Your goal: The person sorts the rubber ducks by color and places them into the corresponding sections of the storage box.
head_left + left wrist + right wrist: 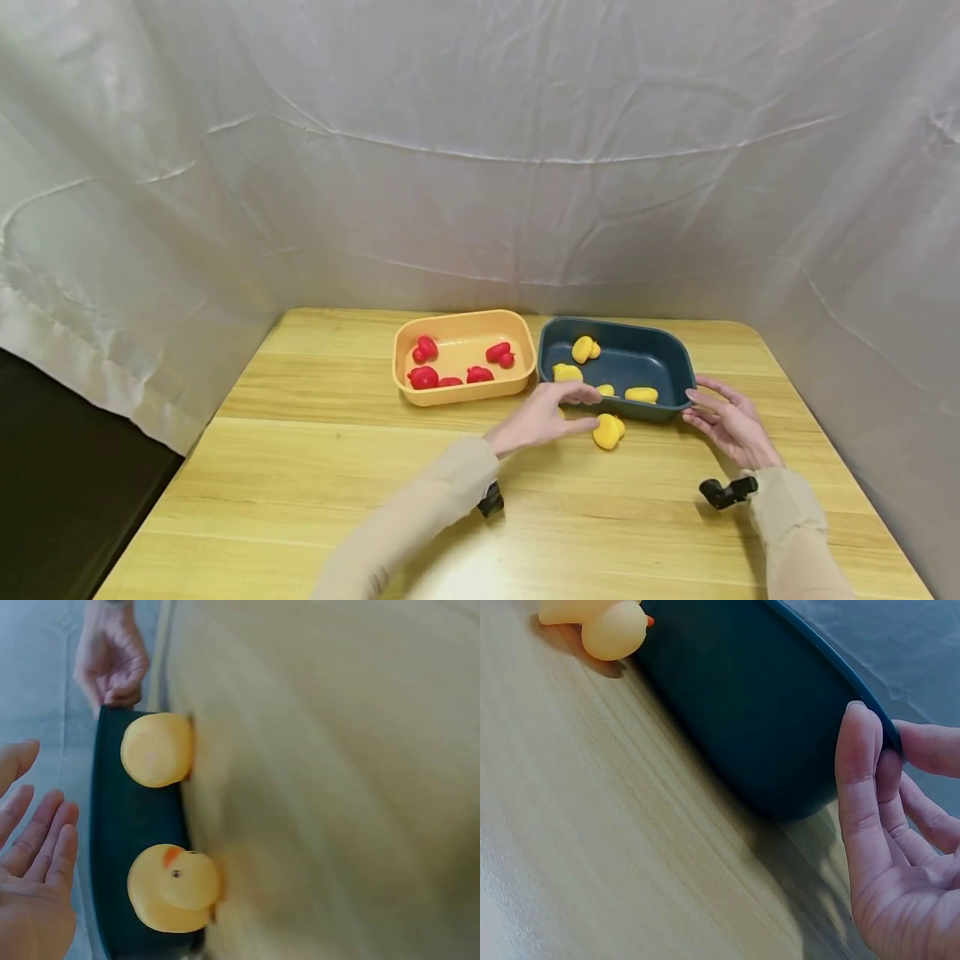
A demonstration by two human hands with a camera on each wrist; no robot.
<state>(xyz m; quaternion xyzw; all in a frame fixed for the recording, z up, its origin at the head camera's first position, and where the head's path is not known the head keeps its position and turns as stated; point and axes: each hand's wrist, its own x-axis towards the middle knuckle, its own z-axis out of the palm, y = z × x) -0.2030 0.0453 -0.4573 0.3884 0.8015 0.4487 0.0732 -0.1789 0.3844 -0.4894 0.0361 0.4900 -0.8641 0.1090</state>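
Note:
My right hand (733, 427) pinches the right end of a dark blue plastic bin (660, 342), its thumb and fingers on either side of the rim in the right wrist view. Beside the bin's front wall, my left hand (542, 417) hovers with fingers extended and nothing in its grasp. A yellow rubber duck (607, 431) lies on the table just past the left fingertips. Another yellow duck (174, 889) by the same wall shows in the left wrist view, mostly hidden by the left hand from above. Several yellow ducks (583, 350) lie inside the bin.
Left of the blue bin stands a light orange bin (465, 327) holding several red ducks (424, 377). Both bins are near the back edge of the wooden table (300, 467). A pale curtain (480, 167) hangs behind and along the sides.

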